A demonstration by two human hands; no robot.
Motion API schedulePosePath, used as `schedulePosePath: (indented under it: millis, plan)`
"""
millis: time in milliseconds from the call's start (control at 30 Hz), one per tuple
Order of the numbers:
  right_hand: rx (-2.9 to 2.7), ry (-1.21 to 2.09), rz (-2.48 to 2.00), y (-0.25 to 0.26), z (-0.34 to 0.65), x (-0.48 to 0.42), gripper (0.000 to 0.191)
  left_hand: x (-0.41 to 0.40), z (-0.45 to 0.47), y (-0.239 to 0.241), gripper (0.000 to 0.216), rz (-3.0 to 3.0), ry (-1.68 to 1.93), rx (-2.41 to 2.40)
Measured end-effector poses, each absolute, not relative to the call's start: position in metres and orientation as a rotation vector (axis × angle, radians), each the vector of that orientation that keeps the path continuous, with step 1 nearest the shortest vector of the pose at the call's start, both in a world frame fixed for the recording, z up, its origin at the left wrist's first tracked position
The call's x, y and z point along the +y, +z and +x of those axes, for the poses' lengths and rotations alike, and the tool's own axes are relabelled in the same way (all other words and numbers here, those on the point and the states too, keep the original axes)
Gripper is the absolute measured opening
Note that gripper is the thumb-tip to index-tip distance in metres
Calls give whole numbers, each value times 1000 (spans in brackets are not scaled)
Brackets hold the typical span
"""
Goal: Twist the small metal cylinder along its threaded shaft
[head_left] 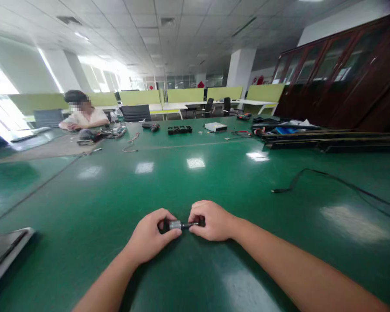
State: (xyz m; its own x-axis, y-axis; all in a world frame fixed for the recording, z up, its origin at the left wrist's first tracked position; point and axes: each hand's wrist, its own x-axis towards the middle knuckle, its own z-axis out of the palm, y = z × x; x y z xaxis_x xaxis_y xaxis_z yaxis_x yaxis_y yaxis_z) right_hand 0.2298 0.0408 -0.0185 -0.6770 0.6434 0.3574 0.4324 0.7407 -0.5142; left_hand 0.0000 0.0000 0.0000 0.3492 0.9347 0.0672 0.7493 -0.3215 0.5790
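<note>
Low over the green tabletop (pixel 195 186), my two hands meet around one small part. It is a silver-and-black cylindrical piece (pixel 174 225) with a thinner dark shaft pointing right; its exact kind I cannot make out. My left hand (pixel 147 236) is closed around the thick silver body, thumb in front and fingers behind. At the shaft's other end, my right hand (pixel 212 221) pinches the dark tip between thumb and curled fingers. Fingers hide both ends of the piece.
A black cable (pixel 325 174) trails across the right side. At the left edge lies a grey-framed flat panel (pixel 11 249). Farther back are a black bracket (pixel 180 129), a silver box (pixel 216 127) and stacked dark panels (pixel 292 139). A person (pixel 84 115) sits at the far left.
</note>
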Motion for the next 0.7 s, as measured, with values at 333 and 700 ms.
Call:
schedulePosePath:
  millis: [333,700]
  plan:
    - [-2401,548,-811,-17,233,40,6,2,3,3,22,2163,548,1467]
    - [-2422,573,-830,-14,240,42,6,1,4,4,22,2148,551,1472]
